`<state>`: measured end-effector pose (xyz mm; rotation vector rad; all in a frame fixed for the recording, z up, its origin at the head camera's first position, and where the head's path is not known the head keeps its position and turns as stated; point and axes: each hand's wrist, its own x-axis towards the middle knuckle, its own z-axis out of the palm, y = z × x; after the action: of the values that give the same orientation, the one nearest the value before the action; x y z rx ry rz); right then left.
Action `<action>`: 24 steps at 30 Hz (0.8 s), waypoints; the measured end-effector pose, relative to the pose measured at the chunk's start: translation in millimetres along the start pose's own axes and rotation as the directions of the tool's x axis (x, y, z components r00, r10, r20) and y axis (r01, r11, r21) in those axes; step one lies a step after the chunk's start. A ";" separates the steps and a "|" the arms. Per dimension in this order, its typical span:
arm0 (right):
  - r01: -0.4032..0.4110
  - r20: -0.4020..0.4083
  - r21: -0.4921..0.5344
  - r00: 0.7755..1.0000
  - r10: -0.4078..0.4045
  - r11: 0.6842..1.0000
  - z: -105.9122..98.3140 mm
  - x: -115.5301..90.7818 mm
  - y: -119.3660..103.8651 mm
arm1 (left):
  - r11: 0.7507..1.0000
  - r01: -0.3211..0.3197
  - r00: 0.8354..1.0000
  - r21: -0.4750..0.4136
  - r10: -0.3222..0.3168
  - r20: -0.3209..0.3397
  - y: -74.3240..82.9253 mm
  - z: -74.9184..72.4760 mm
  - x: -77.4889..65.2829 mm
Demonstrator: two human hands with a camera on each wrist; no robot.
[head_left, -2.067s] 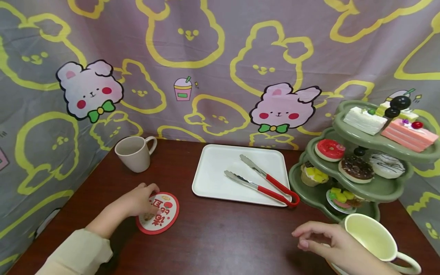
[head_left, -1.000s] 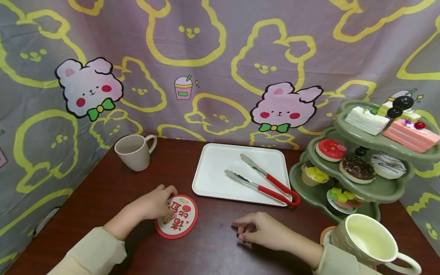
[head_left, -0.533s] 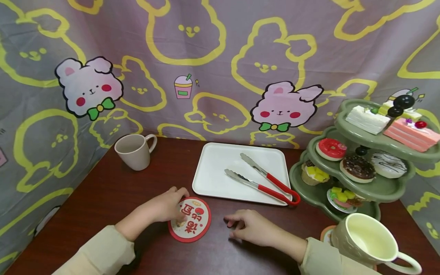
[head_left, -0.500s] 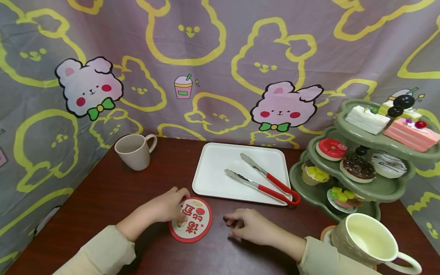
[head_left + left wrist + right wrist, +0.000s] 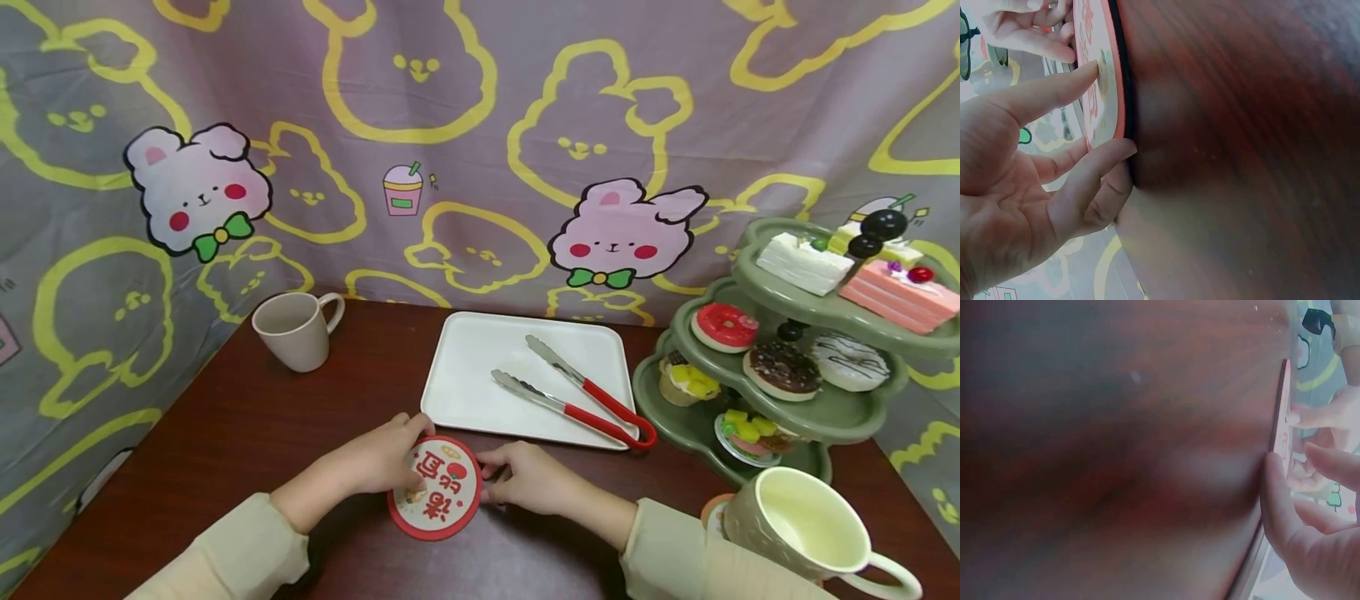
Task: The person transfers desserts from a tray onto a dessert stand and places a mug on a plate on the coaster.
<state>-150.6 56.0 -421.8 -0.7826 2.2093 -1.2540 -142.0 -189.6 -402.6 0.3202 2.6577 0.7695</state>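
A round coaster (image 5: 442, 493) with a red rim and red printed characters lies on the dark wooden table, its black underside edge visible in the left wrist view. My left hand (image 5: 384, 454) holds its left side; the thumb (image 5: 1079, 81) presses on the printed face while other fingers sit against the rim. From the right, my right hand (image 5: 534, 479) meets the opposite edge. In the right wrist view one finger (image 5: 1277, 494) touches that edge, and the thumb (image 5: 1335, 465) stays apart from the coaster.
Behind the hands is a white tray (image 5: 465, 383) bearing red-handled tongs (image 5: 592, 417). A beige mug (image 5: 296, 337) stands back left. At right are a green tiered stand (image 5: 862, 417) with cakes and doughnuts, and a pale cup (image 5: 795, 533) on another coaster (image 5: 714, 512).
My left hand has slid the coaster rightward across the table. My right hand has moved left from beside the pale cup until it touches the coaster's right edge.
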 end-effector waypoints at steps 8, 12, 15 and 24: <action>-0.038 -0.037 0.005 0.999 0.038 0.999 -2.0 8.3 -1.3 | 0.999 -0.036 0.999 -0.008 0.036 -0.014 0.3 1.8 0.6; -0.081 -0.045 0.025 0.996 0.082 0.996 -2.6 13.8 -2.2 | 0.997 -0.075 0.997 -0.010 0.075 -0.017 1.0 3.6 0.7; -0.096 -0.038 0.046 0.994 0.098 0.994 -1.9 17.5 -1.7 | 0.996 -0.093 0.996 -0.007 0.093 -0.013 2.1 4.6 -0.2; -0.081 -0.073 -0.008 0.994 0.080 0.997 0.8 22.0 -1.4 | 0.996 -0.090 0.996 -0.014 0.090 0.005 1.3 2.9 2.6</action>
<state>-165.7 40.0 -423.6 -0.6548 2.2830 -1.2504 -143.1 -186.4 -404.9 0.4403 2.6465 0.8122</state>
